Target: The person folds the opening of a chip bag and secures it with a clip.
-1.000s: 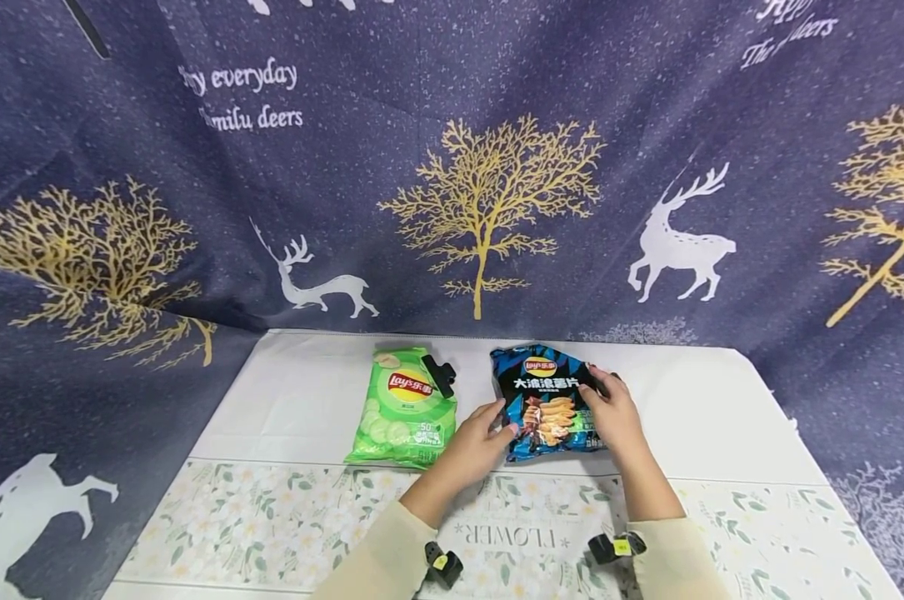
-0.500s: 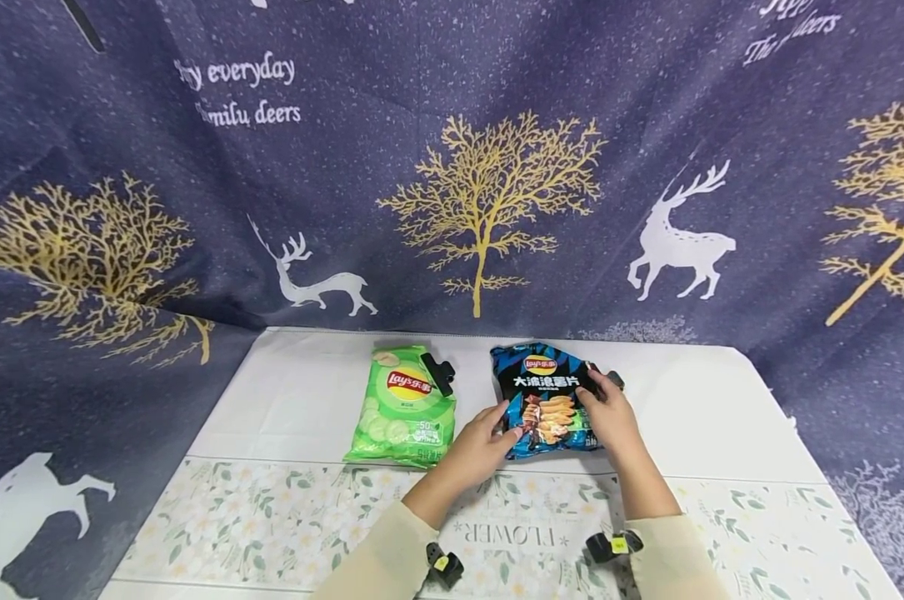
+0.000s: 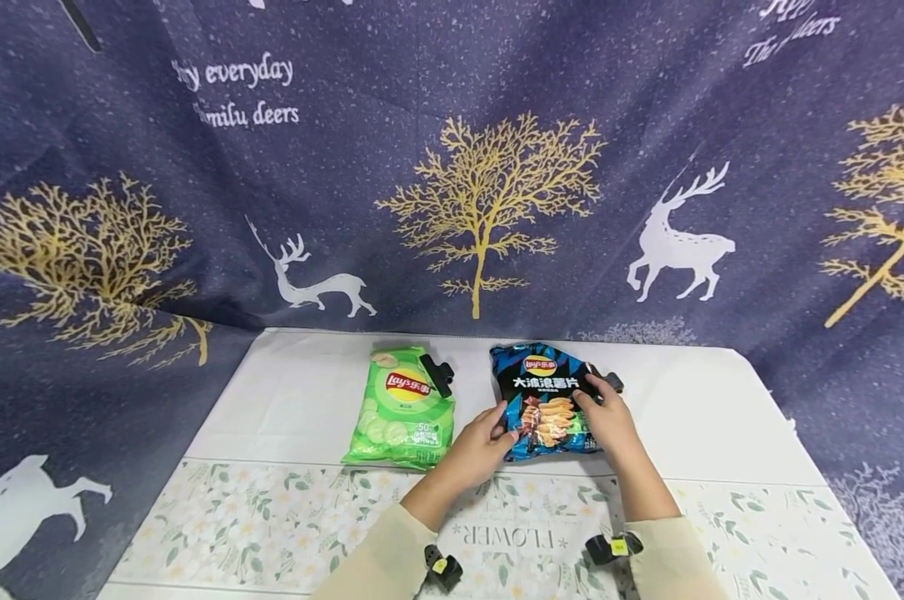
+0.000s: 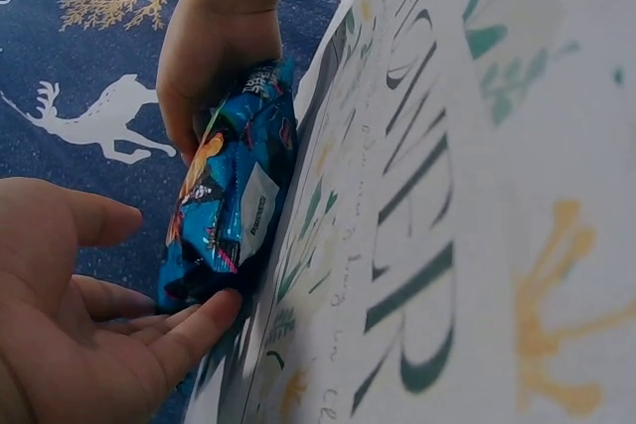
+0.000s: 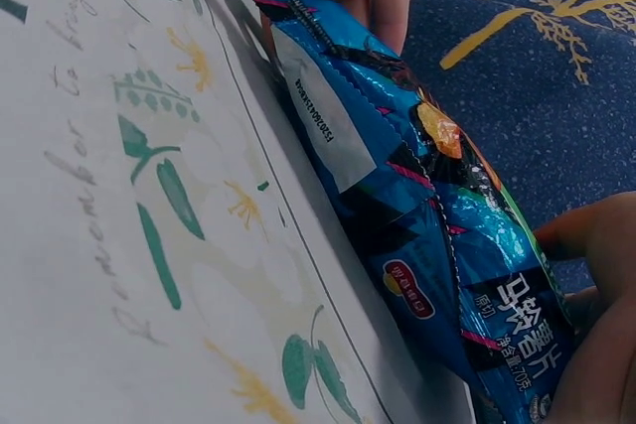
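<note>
A blue and black Lay's chip bag (image 3: 545,400) lies face up on the table, its top right corner fastened with a black clip (image 3: 614,382). My left hand (image 3: 476,446) is at the bag's left edge; in the left wrist view its fingers (image 4: 189,345) lie fairly straight against the bag's end, thumb apart. On the right side of the bag, my right hand (image 3: 609,417) rests with fingertips over the front, just below the clip. To the left lies a green Lay's chip bag (image 3: 402,408), with another black clip (image 3: 438,375) on its top right corner.
A white table (image 3: 272,408) carries a floral mat strip (image 3: 272,517) along its near part. Behind it hangs a dark blue cloth (image 3: 324,183) printed with deer and golden trees. Each wrist wears a small black camera mount (image 3: 442,568).
My right fingers have slid slightly down from the bag's top right corner, so more of the black clip shows. The left hand and both bags have stayed nearly in place.
</note>
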The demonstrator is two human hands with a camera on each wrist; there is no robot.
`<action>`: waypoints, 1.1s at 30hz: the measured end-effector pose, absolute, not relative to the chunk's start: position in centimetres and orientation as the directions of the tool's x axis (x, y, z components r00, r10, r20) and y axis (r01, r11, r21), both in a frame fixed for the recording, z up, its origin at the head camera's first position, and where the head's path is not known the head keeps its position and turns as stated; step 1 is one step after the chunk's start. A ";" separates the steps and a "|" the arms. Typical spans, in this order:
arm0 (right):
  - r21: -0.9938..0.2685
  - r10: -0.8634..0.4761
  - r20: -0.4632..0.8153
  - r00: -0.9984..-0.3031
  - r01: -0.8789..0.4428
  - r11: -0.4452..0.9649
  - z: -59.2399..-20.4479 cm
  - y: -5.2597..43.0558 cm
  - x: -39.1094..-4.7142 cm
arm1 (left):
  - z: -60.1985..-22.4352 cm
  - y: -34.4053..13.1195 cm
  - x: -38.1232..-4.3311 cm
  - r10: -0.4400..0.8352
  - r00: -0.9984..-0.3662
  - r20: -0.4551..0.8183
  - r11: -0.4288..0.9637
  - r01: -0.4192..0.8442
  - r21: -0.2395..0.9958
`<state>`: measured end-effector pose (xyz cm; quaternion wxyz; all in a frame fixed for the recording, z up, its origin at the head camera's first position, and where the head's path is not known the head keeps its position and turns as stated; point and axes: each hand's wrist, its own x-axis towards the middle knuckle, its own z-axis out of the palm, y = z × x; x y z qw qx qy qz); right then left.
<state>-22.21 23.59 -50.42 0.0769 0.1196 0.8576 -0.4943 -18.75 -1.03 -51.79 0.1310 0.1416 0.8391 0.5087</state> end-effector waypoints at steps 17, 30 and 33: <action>-0.843 0.129 -0.223 -0.966 0.258 0.472 -50.0 23.3 -21.9 | -51.7 -1.4 -18.9 0.341 -0.936 -0.085 0.392 0.059 0.918; -0.888 0.162 -0.148 -0.976 0.203 0.414 -49.8 23.0 -21.9 | -51.2 -1.7 -19.0 0.326 -0.940 -0.101 0.292 -0.001 0.956; -0.897 0.157 -0.120 -0.980 0.175 0.407 -49.7 22.9 -21.9 | -50.9 -1.8 -19.1 0.315 -0.944 -0.100 0.280 -0.009 0.960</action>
